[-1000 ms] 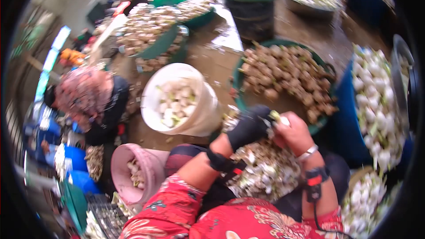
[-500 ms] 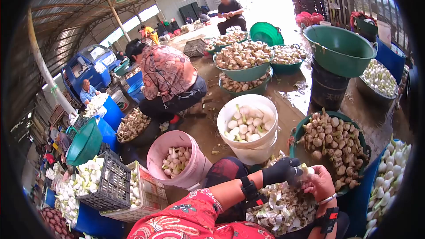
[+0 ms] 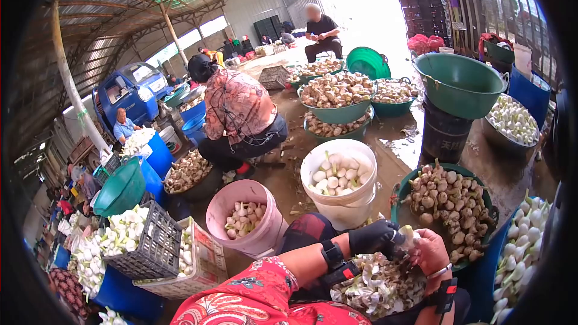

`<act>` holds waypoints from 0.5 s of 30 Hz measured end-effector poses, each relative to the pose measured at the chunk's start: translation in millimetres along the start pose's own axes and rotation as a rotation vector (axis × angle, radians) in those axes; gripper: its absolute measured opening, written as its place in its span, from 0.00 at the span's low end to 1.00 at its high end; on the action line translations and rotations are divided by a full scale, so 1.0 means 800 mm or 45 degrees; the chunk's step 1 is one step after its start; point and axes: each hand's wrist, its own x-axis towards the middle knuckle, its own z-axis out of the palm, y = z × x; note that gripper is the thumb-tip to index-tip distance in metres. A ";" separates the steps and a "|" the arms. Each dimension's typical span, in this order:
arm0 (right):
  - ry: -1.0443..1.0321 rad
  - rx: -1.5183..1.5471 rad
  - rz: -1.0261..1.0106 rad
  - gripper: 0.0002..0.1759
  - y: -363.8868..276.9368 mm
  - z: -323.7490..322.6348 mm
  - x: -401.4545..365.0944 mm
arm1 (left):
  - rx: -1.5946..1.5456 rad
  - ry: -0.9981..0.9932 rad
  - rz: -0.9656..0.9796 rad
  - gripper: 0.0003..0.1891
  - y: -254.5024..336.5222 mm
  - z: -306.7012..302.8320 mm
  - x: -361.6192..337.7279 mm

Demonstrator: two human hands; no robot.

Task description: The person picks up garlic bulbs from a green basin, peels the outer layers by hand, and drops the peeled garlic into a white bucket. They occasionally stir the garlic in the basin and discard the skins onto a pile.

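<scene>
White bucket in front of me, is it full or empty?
Mostly full: the white bucket holds peeled garlic up near its rim.

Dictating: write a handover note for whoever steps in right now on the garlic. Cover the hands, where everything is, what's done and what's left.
Hands: the left hand, in a black glove, and the bare right hand both grip one garlic bulb over the lap.
Skins: a pile of skins lies in the lap under the hands.
Done: the white bucket ahead holds clean white bulbs. The pink bucket to its left holds smaller white pieces.
Left: the green basin on the right is heaped with brown, unskinned bulbs. I cannot tell how far the bulb in hand is skinned.
</scene>
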 end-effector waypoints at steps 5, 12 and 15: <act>0.026 -0.182 -0.060 0.09 -0.002 -0.001 -0.007 | -0.041 -0.041 0.116 0.09 -0.002 0.013 -0.004; 0.042 0.304 0.125 0.11 0.021 0.005 -0.013 | 1.064 -0.241 1.052 0.08 -0.031 -0.006 0.000; -0.120 0.583 0.275 0.15 0.043 -0.021 -0.009 | 0.843 -0.180 0.916 0.07 -0.054 -0.008 0.005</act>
